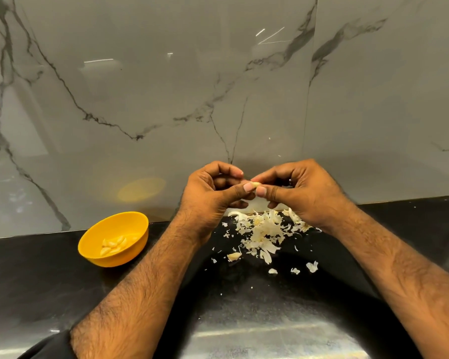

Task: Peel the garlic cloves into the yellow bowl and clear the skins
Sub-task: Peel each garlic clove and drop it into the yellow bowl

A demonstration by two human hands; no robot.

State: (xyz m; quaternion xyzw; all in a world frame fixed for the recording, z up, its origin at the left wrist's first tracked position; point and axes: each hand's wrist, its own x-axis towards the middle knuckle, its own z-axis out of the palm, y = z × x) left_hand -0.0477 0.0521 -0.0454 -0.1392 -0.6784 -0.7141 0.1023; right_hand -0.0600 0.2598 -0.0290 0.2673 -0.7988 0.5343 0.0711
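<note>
garlic clove (255,184) pinched in the grip of left hand (213,193) and right hand (303,193), above skins (263,233), no writing legible

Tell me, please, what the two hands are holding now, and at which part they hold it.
One garlic clove, pinched between both hands above the skins: the left hand takes its left end, the right hand its right end.

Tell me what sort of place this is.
Most likely a home kitchen: a glossy black counter against a marble-look wall, a yellow bowl of peeled cloves, and a heap of skins beneath both hands pinching a clove.
</note>
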